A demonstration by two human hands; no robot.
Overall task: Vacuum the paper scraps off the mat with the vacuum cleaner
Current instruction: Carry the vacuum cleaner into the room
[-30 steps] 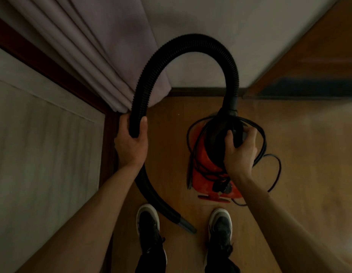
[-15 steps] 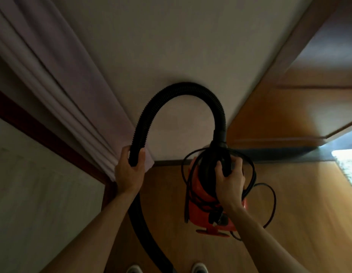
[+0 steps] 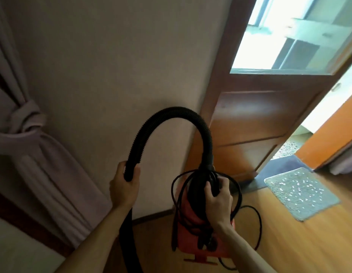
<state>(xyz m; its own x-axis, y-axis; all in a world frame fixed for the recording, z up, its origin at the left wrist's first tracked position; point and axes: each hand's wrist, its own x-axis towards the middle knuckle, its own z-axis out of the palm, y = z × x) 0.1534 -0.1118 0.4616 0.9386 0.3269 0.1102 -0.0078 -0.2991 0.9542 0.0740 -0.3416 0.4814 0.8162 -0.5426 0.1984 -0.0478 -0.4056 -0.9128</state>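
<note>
Your gaze has lifted: mat [image 3: 316, 207] lies right of your right hand [image 3: 218, 196] gripping the vacuum [image 3: 191, 218]; left hand [image 3: 123, 186] grips hose [image 3: 171, 113].

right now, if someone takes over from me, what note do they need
Left grip holds the hose.
Right grip holds the vacuum by its top, with the cord looped round it.
The mat lies on the floor ahead to the right, by the door, strewn with scraps.
Done: vacuum in hand.
Left: bring it to the mat, free the cord, suck up the scraps.
</note>
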